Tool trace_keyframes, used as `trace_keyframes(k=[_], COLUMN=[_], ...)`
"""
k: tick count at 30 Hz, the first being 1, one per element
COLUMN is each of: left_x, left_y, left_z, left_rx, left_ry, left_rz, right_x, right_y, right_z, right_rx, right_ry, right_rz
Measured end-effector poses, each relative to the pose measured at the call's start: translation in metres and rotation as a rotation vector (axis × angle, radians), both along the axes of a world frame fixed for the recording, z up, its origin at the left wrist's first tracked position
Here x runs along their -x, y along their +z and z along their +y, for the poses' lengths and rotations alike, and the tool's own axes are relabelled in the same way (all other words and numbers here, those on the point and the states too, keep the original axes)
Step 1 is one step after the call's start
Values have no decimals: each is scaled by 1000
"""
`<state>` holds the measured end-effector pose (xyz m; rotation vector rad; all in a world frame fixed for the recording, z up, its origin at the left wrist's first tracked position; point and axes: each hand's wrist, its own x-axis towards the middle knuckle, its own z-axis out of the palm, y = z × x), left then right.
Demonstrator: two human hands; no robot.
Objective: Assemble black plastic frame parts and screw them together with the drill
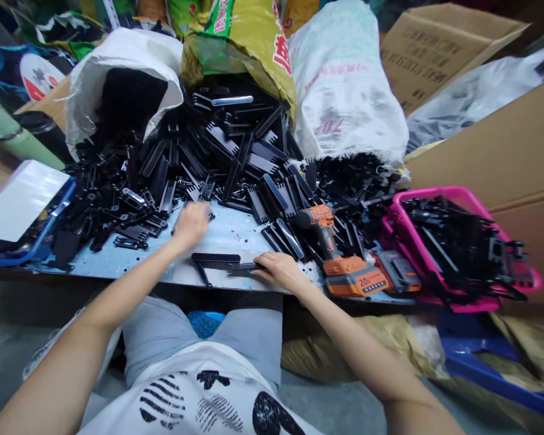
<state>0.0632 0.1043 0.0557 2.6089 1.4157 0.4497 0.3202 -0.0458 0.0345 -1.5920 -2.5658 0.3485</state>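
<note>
My left hand [191, 225] is at the front edge of a heap of black plastic parts [154, 158], its fingers smeared by motion, so I cannot make out whether it holds anything. Near the table's front edge, my right hand [278, 269] pinches a flat black plastic piece [245, 266] with a narrow forked end pointing left. Just left of that piece lies a black two-bar part [215, 258], one bar level and a shorter one angled down toward the edge. Comb-ended flat black pieces [265, 162] are heaped beyond both hands.
An orange cordless drill [326, 241] with its battery stands right of my right hand, beside a spare battery [396, 270]. A pink basket [469, 194] of black parts sits farther right. White sack [131, 45] and yellow sack [254, 54] spill parts. At left stands a blue tray [45, 238].
</note>
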Motion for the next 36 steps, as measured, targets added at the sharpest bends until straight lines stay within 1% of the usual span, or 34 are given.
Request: trace_keyframes(k=[1, 2, 3, 4, 5, 7, 8, 10, 12, 14, 16, 17, 19, 22, 25, 27, 29, 30, 32, 34, 36], left_x=[6, 12, 19, 25, 29, 34, 35, 32, 29, 29, 33, 36, 45, 54, 50, 40, 25, 18, 6, -2, -2], left_y=[4, 8, 9, 8, 6, 0, -4, -10, -12, -11, -7, -4, 4, 13, 17, 15, 10, 7, 3, 2, 6], left_z=[28, 57, 84, 108, 127, 153, 159, 163, 161, 158, 155, 152, 144, 122, 97, 89, 93, 98, 114, 127, 127], left_rx=[-31, -40, -25, 3, 21, 38, 33, 18, 5, -2, -2, 2, 9, -50, -97, -74, -40, -12, 82, 178, 171], left_ry=[71, 113, 112, 82, 68, 39, 33, 24, 11, -11, -34, -34, 8, 93, 72, 45, 69, 95, 162, 199, 182], left_rz=[4, 18, 99, 171, 224, 311, 334, 365, 389, 404, 398, 388, 368, 303, 251, 260, 256, 246, 206, 121, -18], right_x=[-3, -4, -4, -4, -2, 2, 5, 11, 18, 27, 34, 37, 39, 32, 24, 21, 23, 25, 31, 37, 41], right_y=[-5, -8, -8, -7, -4, 6, 11, 19, 23, 22, 19, 18, 14, 12, 14, 19, 25, 27, 30, 28, 21], right_z=[-1, -1, 1, 6, 14, 42, 61, 107, 155, 197, 226, 236, 244, 238, 216, 196, 172, 158, 128, 96, 67], right_rx=[3, 6, 4, -6, -25, -78, -107, -156, -185, -176, -142, -125, -113, -161, -304, -391, -397, -365, -251, -131, -59], right_ry=[-4, -9, -16, -34, -66, -158, -205, -281, -330, -384, -419, -424, -414, -440, -478, -475, -467, -464, -447, -420, -382], right_rz=[18, 35, 52, 68, 80, 75, 63, 23, -44, -131, -180, -183, -175, -82, 152, 324, 476, 543, 662, 740, 747])
